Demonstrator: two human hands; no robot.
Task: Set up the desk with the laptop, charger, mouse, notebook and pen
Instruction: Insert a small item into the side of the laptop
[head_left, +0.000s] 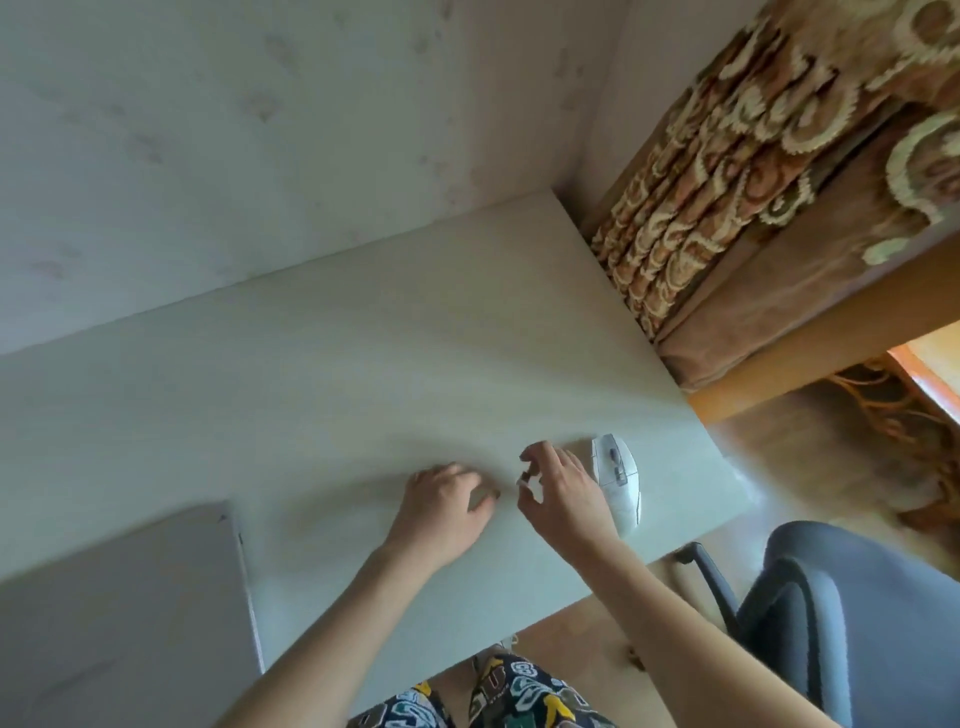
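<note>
Closed laptop (119, 597) sat at the desk's (363, 364) near left corner, leaving the middle free. Left hand (441, 512) rested loosely curled, holding nothing I could see. Right hand (563, 499) pinched a tiny bit (527, 477), too blurry to name. The mouse (618, 483) was just beside it, probably parked for right-hand use.

Pale desk (363, 364) — white mouse (618, 483) near right edge, closed grey laptop (119, 613) at near-left corner.
</note>
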